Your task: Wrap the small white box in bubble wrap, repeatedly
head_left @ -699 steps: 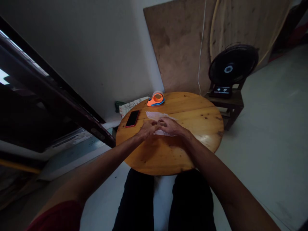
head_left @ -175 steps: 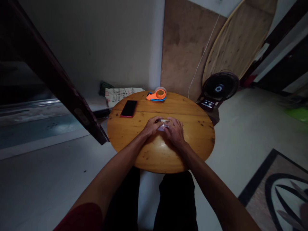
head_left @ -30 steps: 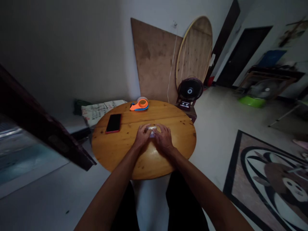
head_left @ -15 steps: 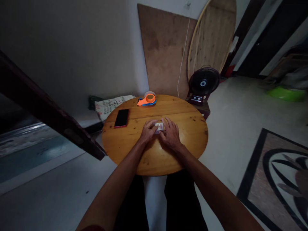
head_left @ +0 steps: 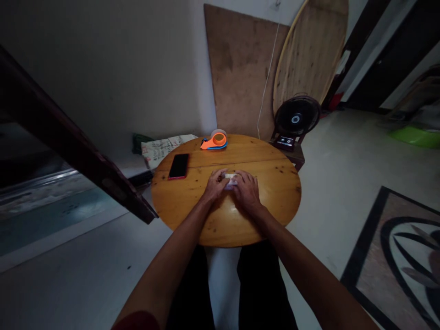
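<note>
A small, pale, box-like packet [head_left: 230,180] is between my two hands over the middle of the round wooden table [head_left: 192,206]. My left hand [head_left: 216,184] grips its left end, thumb on the near side. Around the right end curls my right hand [head_left: 246,188], fingers bent over the top. Much of the packet is hidden by the fingers, and its printing is too small to read.
A phone [head_left: 178,166] with a red edge lies at the table's left. Near the far edge stands an orange and blue tape dispenser [head_left: 216,143]. Behind the table's right side is a black fan [head_left: 296,120]. A dark wooden post [head_left: 113,183] slants in from the left.
The whole view has shifted slightly, moving the table rightward in the picture. My right hand's fingers have closed further over the packet, covering more of its top.
</note>
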A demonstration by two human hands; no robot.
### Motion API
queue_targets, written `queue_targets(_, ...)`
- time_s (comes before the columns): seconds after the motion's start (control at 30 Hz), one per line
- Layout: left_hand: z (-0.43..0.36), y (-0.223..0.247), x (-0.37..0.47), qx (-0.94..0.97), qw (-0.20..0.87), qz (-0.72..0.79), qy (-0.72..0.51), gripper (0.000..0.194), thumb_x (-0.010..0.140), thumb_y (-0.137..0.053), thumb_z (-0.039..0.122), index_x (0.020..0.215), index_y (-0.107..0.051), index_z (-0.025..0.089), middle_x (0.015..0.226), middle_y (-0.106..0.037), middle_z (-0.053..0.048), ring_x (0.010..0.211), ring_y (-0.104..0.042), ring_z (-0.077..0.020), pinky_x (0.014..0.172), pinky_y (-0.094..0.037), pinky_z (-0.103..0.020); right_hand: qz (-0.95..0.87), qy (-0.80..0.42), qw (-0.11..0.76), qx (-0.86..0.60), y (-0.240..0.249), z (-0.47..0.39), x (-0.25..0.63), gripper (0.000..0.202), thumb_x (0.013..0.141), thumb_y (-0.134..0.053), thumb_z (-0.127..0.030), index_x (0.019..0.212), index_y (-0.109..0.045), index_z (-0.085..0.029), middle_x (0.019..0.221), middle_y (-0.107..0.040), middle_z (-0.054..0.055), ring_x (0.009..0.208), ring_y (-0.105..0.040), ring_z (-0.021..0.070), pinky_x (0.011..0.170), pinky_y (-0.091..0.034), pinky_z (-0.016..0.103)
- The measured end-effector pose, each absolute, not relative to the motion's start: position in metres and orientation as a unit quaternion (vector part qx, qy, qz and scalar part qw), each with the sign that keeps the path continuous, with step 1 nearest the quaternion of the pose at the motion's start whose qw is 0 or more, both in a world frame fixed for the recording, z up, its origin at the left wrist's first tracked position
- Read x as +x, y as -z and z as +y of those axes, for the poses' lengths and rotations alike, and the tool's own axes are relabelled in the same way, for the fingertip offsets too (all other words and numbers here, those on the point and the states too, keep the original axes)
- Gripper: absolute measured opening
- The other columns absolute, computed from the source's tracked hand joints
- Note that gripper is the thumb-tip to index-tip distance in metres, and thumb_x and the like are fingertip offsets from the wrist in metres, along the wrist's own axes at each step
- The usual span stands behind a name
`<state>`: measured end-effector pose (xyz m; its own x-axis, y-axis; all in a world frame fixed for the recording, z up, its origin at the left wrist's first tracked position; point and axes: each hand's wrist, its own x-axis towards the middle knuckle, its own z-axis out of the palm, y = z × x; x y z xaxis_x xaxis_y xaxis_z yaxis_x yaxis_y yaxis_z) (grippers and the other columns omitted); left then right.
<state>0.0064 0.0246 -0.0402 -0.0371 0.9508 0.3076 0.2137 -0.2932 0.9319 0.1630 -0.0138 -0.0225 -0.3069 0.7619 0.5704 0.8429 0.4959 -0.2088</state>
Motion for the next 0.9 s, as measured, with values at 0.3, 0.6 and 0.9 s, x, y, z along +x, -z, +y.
queue_targets(0.3, 0.032, 0.049, 0.004, 0.575, 0.382, 0.473, -0.548, 0.044, 0.071, -0.064, 0.015, 0.114, -0.067, 0.017, 0.103, -0.064, -0.006, 0.093, -0.062, -0.0176, 0.089, -0.052, -0.032, -0.811, 0.057, 0.310, -0.493, 0.021, -0.014, 0.163, 0.032, 0.089, -0.050, -0.021, 0.117, -0.064, -0.020, 0.141, -0.051, 0.013, 0.125, -0.045, 0.0287, 0.099, -0.034, 0.044)
queue_targets(0.6, 0.026, 0.040, 0.005, 0.549, 0.385, 0.495, -0.553, 0.039, 0.070, -0.063, 0.016, 0.108, -0.071, 0.018, 0.102, -0.067, -0.006, 0.094, -0.063, -0.0191, 0.087, -0.054, -0.032, -0.804, 0.056, 0.333, -0.489, 0.027, -0.012, 0.165, 0.046, 0.088, -0.053, -0.031, 0.133, -0.056, -0.019, 0.146, -0.045, 0.016, 0.126, -0.045, 0.0300, 0.099, -0.036, 0.045)
queue_targets(0.9, 0.030, 0.041, 0.003, 0.525, 0.413, 0.493, -0.558, 0.034, 0.073, -0.061, 0.019, 0.105, -0.071, 0.017, 0.100, -0.068, -0.007, 0.090, -0.064, -0.0177, 0.085, -0.054, -0.032, -0.803, 0.058, 0.309, -0.506, 0.022, -0.012, 0.164, 0.029, 0.095, -0.046, -0.026, 0.115, -0.068, -0.026, 0.141, -0.052, 0.011, 0.121, -0.047, 0.0266, 0.095, -0.035, 0.041)
